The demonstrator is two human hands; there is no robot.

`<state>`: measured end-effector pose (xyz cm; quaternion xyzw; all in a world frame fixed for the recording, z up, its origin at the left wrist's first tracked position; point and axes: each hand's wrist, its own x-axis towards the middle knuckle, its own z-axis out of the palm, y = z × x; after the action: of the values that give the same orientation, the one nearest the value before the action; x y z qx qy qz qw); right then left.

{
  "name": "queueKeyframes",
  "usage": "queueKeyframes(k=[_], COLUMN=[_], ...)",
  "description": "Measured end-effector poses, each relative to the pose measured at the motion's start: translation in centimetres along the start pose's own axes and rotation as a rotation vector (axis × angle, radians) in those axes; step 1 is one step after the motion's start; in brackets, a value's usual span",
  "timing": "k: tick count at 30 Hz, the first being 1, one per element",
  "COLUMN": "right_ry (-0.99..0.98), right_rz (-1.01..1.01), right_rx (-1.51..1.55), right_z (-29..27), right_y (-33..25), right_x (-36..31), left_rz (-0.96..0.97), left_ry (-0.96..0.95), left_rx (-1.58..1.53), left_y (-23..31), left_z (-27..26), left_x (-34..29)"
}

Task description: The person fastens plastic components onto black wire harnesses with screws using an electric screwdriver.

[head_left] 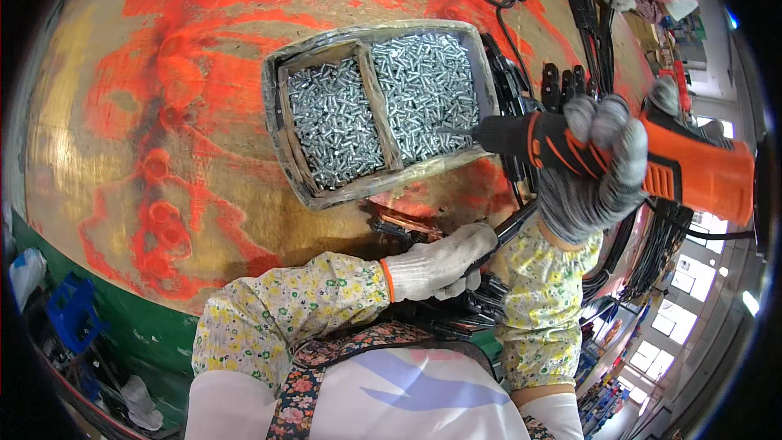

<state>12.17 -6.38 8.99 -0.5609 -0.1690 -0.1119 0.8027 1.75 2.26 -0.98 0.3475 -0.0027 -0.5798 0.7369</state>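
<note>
My right hand (599,167), in a grey knitted glove, is wrapped round an orange and black electric screwdriver (699,165). The tool lies roughly level, its bit pointing left over the screws (428,85) in the right compartment of a box. My left hand (444,265), in a white glove with an orange cuff, is closed on a slim black bar-shaped part (515,224); its exact kind is not clear. That hand is below the box, close to the table's near edge. The box (285,159) has a worn, taped rim and a divider, with small silver screws on both sides.
The table (90,187) is worn wood with orange-red paint. Several black parts (562,85) lie right of the box, with more beneath my left hand. Black cables (497,4) run across the far right. A blue plastic stool (73,310) stands at the lower left.
</note>
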Motion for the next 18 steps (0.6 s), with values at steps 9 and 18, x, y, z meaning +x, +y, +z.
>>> queueKeyframes(k=[9, 18], right_ry=[0.154, 0.067], right_rz=[-0.004, 0.029], right_rx=[-0.189, -0.116], right_z=[3.4, 2.4], right_y=[3.3, 3.8], right_x=[0.7, 0.0], left_rz=[0.077, 0.063], left_ry=[0.004, 0.007], left_rx=[-0.063, -0.088], left_y=[-2.2, -1.4], left_z=[-0.3, 0.0], left_x=[1.4, 0.9])
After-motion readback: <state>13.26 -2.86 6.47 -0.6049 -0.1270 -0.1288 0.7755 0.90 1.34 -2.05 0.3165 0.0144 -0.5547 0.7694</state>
